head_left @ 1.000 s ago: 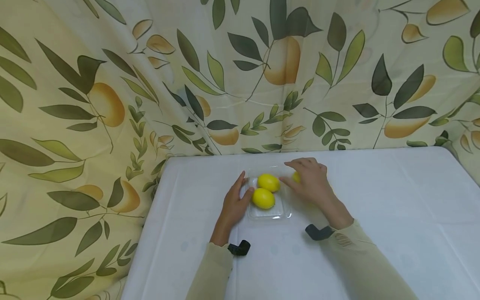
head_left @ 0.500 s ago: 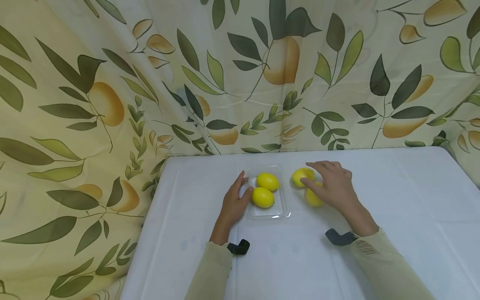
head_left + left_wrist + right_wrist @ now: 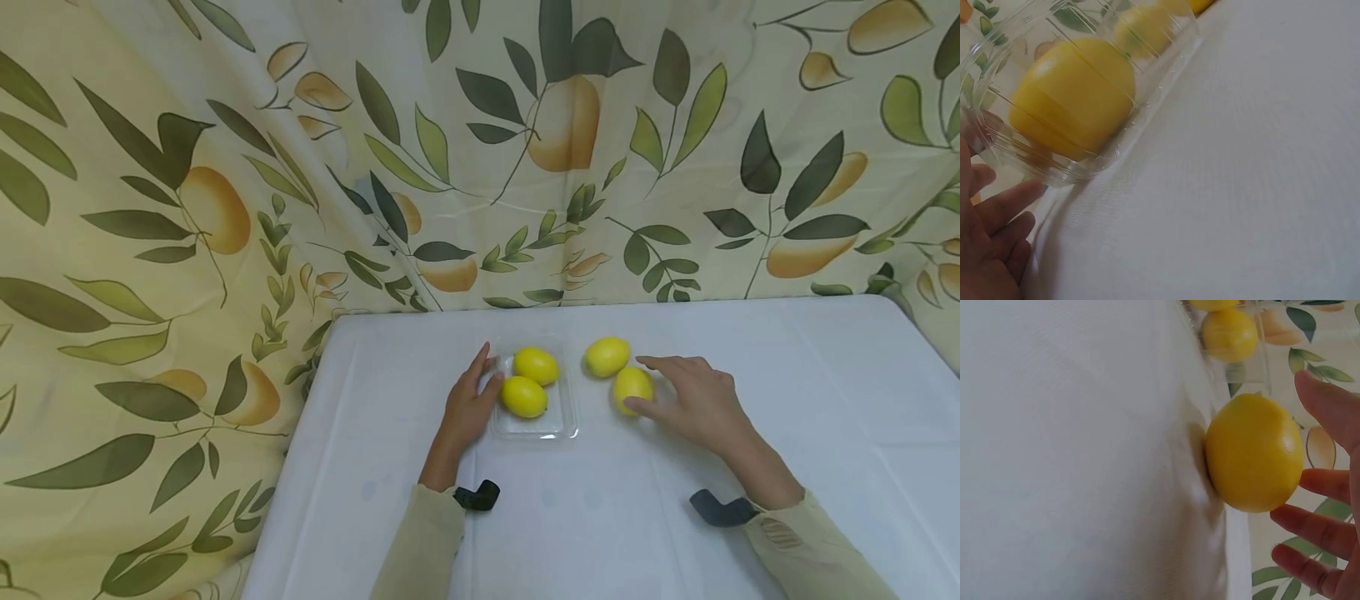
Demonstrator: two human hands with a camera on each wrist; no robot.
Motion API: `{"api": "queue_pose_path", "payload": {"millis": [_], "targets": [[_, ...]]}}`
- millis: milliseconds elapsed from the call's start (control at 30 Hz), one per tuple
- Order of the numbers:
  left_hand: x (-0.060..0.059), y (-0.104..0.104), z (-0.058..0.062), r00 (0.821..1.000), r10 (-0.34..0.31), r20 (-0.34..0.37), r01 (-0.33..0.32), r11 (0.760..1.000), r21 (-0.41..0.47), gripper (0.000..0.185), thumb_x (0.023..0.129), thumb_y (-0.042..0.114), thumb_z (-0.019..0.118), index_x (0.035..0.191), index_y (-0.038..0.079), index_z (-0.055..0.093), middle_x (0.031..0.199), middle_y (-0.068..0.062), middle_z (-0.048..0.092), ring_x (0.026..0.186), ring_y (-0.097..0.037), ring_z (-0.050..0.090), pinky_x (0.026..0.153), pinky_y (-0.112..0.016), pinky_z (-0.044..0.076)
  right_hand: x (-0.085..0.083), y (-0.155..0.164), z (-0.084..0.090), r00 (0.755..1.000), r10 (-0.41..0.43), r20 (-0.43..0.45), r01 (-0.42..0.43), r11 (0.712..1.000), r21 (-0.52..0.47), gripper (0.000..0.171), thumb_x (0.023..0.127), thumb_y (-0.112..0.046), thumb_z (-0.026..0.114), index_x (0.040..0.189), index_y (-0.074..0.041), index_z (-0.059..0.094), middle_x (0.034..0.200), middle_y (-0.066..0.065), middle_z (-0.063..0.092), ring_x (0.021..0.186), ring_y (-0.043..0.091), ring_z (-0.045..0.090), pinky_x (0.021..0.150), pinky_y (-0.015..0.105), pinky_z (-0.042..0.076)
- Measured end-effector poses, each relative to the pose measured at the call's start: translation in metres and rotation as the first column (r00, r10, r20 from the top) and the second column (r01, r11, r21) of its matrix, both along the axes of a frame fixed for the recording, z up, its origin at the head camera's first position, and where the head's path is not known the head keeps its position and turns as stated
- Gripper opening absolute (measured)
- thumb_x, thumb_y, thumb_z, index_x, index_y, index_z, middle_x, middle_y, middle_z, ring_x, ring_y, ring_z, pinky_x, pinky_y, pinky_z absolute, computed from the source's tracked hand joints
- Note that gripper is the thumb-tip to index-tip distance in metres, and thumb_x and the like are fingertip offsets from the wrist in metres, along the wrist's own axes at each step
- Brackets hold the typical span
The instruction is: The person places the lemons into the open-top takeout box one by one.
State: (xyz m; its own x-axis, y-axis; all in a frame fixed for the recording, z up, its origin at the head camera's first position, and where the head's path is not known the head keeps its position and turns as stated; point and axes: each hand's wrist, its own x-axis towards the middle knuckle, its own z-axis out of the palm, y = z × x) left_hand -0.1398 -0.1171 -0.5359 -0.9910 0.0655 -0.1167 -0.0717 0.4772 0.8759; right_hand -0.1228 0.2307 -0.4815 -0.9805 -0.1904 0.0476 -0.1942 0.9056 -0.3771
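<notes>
A clear plastic tray [image 3: 567, 414] on the white table holds two yellow lemons, one at the back [image 3: 536, 365] and one in front [image 3: 524, 397]. My left hand [image 3: 486, 375] lies with straight fingers against the tray's left side; the tray wall [image 3: 1147, 94] and a lemon [image 3: 1069, 94] fill the left wrist view, with my fingers [image 3: 997, 212] beside them. Two more lemons lie on the cloth right of the tray, a far one [image 3: 607, 357] and a near one [image 3: 633, 387]. My right hand [image 3: 663, 392] is spread beside the near lemon [image 3: 1254, 453], its thumb touching it.
The white cloth-covered table [image 3: 787, 375] extends well to the right and toward me. A leaf-and-fruit patterned curtain [image 3: 225, 167] hangs behind the table and down its left side. The table's left edge [image 3: 300, 417] is close to my left arm.
My right hand has drawn back from the tray to the right and toward me, uncovering two lemons on the cloth. The left hand and tray have not moved.
</notes>
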Motion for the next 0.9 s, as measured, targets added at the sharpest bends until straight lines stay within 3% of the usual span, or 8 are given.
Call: {"api": "queue_pose_path", "payload": {"millis": [433, 900], "targets": [[0.001, -0.001, 0.000, 1.000, -0.007, 0.005, 0.007, 1.000, 0.010, 0.064, 0.102, 0.061, 0.046, 0.160, 0.046, 0.023, 0.156, 0.011, 0.049, 0.154, -0.020, 0.032, 0.126, -0.057, 0.024, 0.005, -0.001, -0.011, 1.000, 0.017, 0.017, -0.017, 1.000, 0.006, 0.085, 0.080, -0.066, 0.077, 0.141, -0.011, 0.060, 0.134, 0.019, 0.067, 0.117, 0.045, 0.057, 0.085, 0.070, 0.042], [0.000, -0.001, 0.000, 1.000, -0.005, 0.016, 0.005, 1.000, 0.000, 0.061, 0.103, 0.059, 0.046, 0.159, 0.050, 0.022, 0.155, 0.012, 0.050, 0.153, -0.019, 0.033, 0.126, -0.056, 0.025, 0.004, -0.001, -0.025, 1.000, 0.017, 0.011, -0.017, 0.999, -0.044, 0.082, 0.085, -0.067, 0.070, 0.144, -0.011, 0.055, 0.134, 0.017, 0.066, 0.115, 0.044, 0.058, 0.087, 0.070, 0.042]]}}
